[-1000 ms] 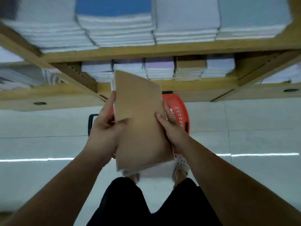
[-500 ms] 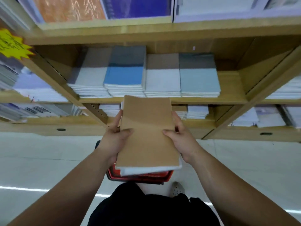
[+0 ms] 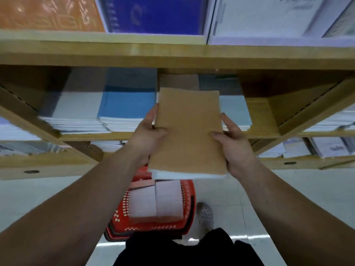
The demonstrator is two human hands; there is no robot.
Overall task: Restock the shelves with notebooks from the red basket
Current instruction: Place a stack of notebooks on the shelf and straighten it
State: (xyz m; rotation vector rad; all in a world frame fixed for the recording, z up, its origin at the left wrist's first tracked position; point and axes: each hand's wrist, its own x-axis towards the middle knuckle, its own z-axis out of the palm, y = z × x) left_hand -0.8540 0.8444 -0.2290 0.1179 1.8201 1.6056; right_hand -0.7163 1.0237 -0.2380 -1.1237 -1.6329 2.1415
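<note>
We read just one word, and only in part: the lower halves of dark capitals that look like "PAPER", cut by the top edge, on the white package. Marks on the blue cover and the orange cover are too blurred to read. White zigzags on the red basket spell nothing we can read.

Both hands on a stack of brown-covered notebooks, left hand gripping one edge, right hand the other, held in front of the wooden shelf. Below, the red basket sits on the floor, pale notebooks inside.
</note>
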